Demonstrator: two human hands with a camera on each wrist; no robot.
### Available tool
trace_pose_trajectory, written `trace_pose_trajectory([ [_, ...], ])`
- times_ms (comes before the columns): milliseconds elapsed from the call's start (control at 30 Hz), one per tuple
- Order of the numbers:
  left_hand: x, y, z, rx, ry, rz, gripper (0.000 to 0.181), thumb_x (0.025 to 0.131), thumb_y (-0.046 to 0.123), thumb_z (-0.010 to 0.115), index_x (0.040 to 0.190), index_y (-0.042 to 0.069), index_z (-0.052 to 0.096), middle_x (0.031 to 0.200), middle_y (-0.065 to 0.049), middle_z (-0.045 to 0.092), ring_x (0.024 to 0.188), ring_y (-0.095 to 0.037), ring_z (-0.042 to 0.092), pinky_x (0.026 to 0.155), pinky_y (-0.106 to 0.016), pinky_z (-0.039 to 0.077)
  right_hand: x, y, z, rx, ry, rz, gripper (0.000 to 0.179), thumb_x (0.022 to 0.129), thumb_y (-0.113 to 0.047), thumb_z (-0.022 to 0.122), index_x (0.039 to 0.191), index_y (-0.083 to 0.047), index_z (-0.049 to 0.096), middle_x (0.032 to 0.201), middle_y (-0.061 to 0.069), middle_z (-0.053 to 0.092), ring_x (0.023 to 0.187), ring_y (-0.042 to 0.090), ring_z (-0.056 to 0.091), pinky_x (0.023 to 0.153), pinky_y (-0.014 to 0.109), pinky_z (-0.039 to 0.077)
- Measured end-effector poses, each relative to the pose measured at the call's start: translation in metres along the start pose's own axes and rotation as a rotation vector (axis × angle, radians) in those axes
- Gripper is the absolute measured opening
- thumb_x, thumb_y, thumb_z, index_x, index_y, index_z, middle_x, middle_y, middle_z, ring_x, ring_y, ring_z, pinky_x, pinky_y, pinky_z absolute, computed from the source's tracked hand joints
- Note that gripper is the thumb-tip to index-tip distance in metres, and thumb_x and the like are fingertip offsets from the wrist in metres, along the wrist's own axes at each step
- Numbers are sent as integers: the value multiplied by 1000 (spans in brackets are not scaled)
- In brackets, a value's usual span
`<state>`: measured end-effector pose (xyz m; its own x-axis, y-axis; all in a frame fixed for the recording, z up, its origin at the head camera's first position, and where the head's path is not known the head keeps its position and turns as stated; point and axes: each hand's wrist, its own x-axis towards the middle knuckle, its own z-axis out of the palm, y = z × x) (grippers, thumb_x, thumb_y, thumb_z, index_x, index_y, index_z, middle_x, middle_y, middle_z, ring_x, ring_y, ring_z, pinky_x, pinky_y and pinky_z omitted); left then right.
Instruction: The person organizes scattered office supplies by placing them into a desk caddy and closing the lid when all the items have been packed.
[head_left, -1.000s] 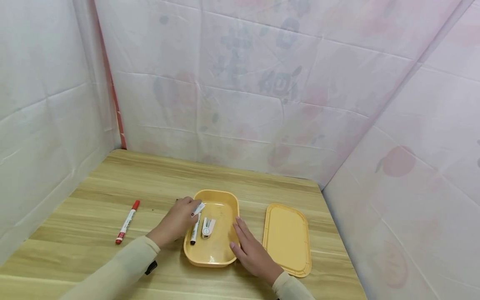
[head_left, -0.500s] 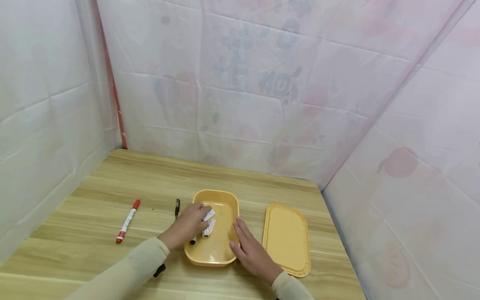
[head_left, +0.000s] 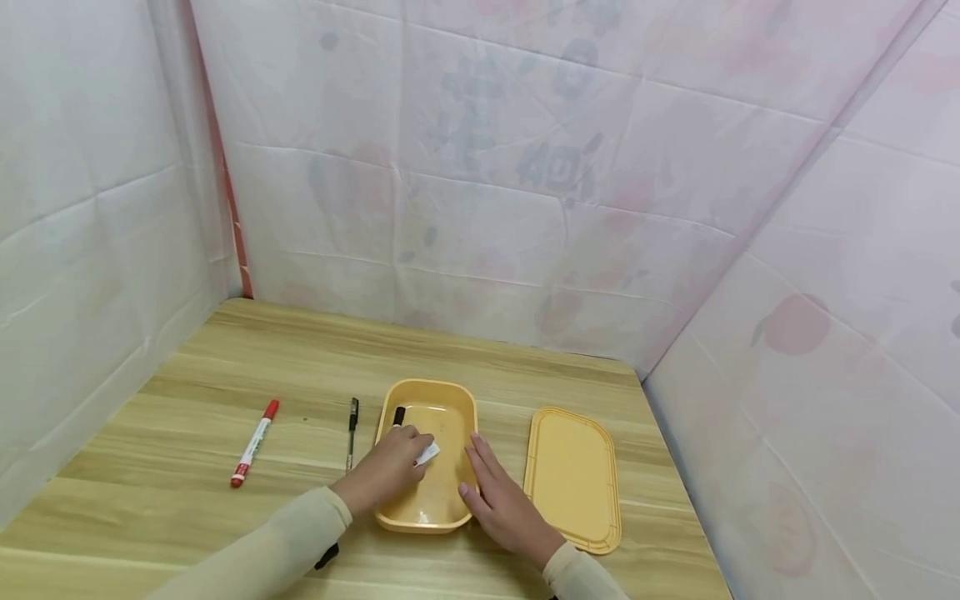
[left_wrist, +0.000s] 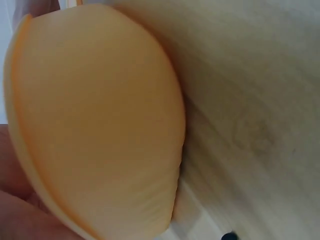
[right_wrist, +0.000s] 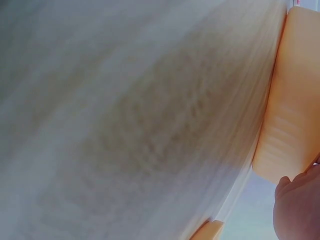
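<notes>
My left hand (head_left: 393, 467) reaches over the left rim of the yellow box (head_left: 453, 500) and pinches a small white printed piece (head_left: 427, 453) low inside it. The black cap of a marker (head_left: 399, 415) shows just beyond the knuckles; the rest is covered. A small white-and-pink stapler seen earlier in the box is hidden behind this hand. With fingers straight, my right hand (head_left: 498, 502) rests against the box's right wall. The left wrist view shows the outer box wall (left_wrist: 105, 120) with fingers behind its rim.
Right of the box lies its flat yellow lid (head_left: 573, 479). A red-capped marker (head_left: 255, 443) and a black-capped pen (head_left: 352, 429) lie on the wooden table (head_left: 300, 358) to the left. Pale printed sheets (head_left: 480, 167) stand around the back and sides.
The left hand has moved rightward and toward me within the box, carrying the small white piece over the stapler. The pen on the table came into sight. The right hand stayed put.
</notes>
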<state>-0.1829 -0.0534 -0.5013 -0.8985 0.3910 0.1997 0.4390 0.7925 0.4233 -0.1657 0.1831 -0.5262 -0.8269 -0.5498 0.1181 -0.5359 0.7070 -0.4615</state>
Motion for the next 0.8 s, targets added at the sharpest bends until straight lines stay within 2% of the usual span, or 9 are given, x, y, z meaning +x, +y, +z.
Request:
trace_pose_trajectory([
  [300,-3,6,4,8,-18,38,43,83,17,72,122,2,62,99,-5,61,85,-15,52,80,-36,47,-1,0,2,-1,11,5,61,102,-40,38,153,-10,22,161,0,5,146,18,13,110,48,29],
  [533,-5,8,4,-47,-41,-11,57,82,18,72,133,0,52,107,-11,62,92,-20,56,87,-41,48,-2,-1,2,-4,26,-3,61,102,-40,38,152,-9,23,161,0,7,146,18,13,110,48,29],
  [633,-5,9,3,-57,-46,-19,59,81,18,73,134,0,51,108,-12,62,93,-22,56,86,-42,48,-2,0,2,-5,30,-4,61,102,-41,38,152,-9,23,161,0,7,146,18,13,110,47,29],
  [800,-5,10,2,-45,-52,-18,58,81,20,74,132,1,53,109,-12,62,99,-25,57,94,-45,44,-1,0,2,-2,22,-5,61,102,-39,38,152,-9,23,161,1,7,146,18,14,110,47,30],
])
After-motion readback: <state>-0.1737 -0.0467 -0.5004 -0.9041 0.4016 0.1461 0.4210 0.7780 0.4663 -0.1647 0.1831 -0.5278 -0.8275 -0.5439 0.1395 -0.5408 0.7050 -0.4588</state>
